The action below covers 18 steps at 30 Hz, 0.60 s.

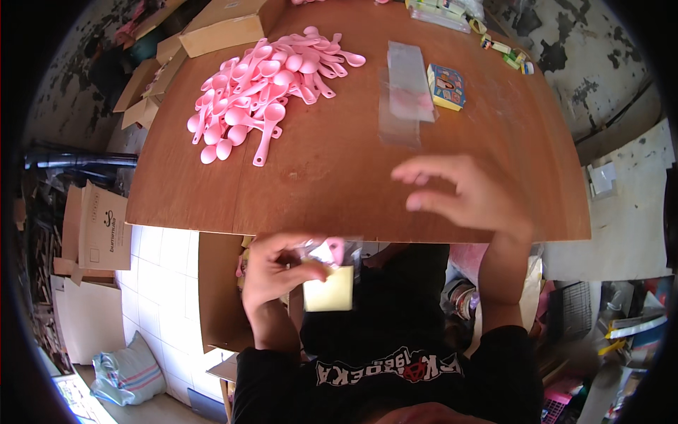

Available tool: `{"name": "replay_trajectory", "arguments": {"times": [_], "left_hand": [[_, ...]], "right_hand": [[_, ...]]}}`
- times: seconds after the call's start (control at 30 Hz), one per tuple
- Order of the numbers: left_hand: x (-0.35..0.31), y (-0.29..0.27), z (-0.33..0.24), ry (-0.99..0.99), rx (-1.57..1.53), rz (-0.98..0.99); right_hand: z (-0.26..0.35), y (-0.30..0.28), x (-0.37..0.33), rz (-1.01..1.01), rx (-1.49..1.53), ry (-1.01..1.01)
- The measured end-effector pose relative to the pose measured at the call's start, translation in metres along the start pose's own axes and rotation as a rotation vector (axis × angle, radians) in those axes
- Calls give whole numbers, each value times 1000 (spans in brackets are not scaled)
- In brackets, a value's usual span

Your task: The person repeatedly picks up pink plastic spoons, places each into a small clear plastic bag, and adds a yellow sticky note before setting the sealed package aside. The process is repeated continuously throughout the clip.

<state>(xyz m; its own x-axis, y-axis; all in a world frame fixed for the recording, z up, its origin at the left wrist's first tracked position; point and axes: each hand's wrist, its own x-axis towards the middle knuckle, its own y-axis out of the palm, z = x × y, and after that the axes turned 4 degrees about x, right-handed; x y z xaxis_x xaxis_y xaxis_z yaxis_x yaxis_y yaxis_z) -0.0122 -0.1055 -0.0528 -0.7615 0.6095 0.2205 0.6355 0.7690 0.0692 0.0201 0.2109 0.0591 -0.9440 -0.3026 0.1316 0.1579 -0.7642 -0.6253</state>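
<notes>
Just off the table's near edge, my left hand is closed on a clear plastic bag and a square pale yellow card. The pink handle end of a spoon shows at the bag; whether the card is inside it I cannot tell. My right hand hovers over the near right of the table with thumb and fingers apart, holding nothing, slightly blurred. Beyond it lie flat clear plastic bags and a stack of printed blue cards. A heap of pink spoons covers the far left.
The brown wooden table ends right in front of me. An open cardboard box stands below its near left edge. Another carton sits at the far left. Rolls of tape lie along the far right edge.
</notes>
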Motion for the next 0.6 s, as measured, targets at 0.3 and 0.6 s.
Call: {"name": "replay_trajectory", "arguments": {"times": [0.3,0.6], "left_hand": [[-93,-73,56,-433,1179,-14],[2,2,-40,-49,429,736]], "right_hand": [[-83,-51,81,-124,-271,4],[-145,14,62,-445,-348,-181]]}}
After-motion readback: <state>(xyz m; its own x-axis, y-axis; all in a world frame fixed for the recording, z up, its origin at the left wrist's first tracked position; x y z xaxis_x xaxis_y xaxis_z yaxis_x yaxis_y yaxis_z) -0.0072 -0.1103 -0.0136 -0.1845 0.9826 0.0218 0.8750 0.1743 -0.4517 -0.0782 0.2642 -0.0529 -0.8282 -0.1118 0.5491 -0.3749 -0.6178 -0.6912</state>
